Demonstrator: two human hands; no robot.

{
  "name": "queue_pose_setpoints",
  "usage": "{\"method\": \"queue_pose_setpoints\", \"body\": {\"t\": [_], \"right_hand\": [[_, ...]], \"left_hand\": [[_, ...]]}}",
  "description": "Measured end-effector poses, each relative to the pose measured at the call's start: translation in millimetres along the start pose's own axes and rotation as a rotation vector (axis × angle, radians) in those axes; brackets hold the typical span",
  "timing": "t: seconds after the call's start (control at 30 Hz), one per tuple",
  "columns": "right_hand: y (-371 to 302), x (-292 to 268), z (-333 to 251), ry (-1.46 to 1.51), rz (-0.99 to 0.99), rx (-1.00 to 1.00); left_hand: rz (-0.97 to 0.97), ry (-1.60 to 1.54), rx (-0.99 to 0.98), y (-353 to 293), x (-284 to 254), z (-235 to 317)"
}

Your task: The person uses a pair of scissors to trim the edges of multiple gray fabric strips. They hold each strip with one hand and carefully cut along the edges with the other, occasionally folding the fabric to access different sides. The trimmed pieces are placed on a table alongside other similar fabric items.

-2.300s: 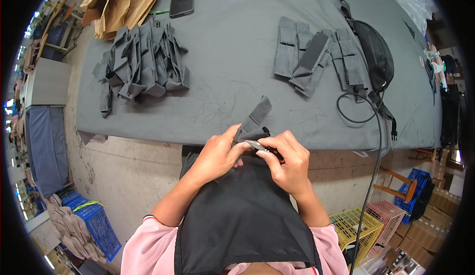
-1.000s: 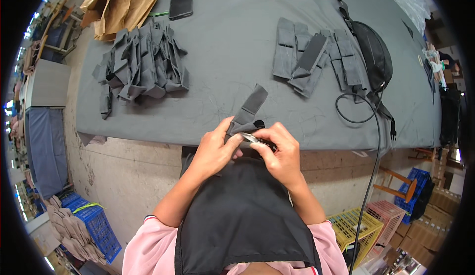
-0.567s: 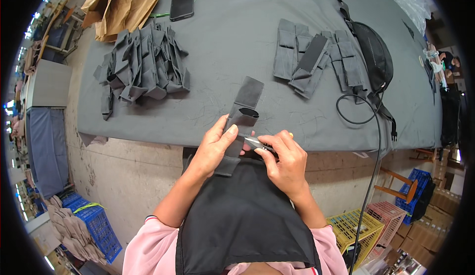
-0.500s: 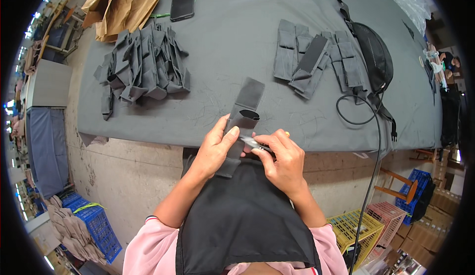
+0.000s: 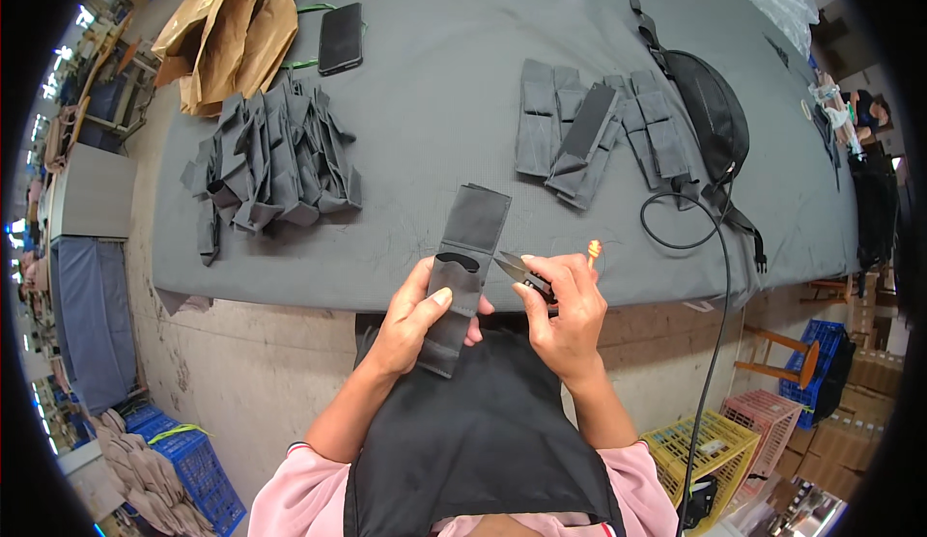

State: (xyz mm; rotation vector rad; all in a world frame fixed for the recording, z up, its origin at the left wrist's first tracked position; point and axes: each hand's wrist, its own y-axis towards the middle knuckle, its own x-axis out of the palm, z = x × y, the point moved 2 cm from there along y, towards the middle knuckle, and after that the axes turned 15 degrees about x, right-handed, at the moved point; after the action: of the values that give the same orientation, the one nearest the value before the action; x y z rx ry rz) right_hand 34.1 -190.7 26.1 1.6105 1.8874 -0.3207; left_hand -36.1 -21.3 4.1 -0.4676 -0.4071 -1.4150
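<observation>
Head cam, fisheye, facing dn, nr table (image 5: 415,122)

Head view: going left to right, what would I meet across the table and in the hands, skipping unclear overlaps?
Brown paper bag, black smartphone, dark grey fabric pouch in the left hand, pointed snips in the right hand, black waist bag.

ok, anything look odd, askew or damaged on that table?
The black cable: it loops beside the black waist bag and trails past the near edge of the table, so it might snag. Also, one dark grey piece lies askew across the grey pouches on the right. No visible damage on the pouch in the left hand.
</observation>
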Motion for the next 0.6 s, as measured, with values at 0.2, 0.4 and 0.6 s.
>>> {"method": "queue_pose_setpoints", "body": {"t": [0.2, 0.4, 0.6], "right_hand": [[2.7, -0.4, -1.8, 0.029, -0.044, -0.002], [2.3, -2.6, -2.5, 0.058, -0.058, 0.014], [4.7, -0.2, -3.8, -0.102, 0.011, -0.177]], "left_hand": [[0.019, -0.028, -0.01, -1.5, -0.9, -0.2], [-0.011, 0.004, -0.03, 0.1, 1.9, 0.5], [-0.019, -0.04, -0.049, -1.8, 0.6, -0.7]]}}
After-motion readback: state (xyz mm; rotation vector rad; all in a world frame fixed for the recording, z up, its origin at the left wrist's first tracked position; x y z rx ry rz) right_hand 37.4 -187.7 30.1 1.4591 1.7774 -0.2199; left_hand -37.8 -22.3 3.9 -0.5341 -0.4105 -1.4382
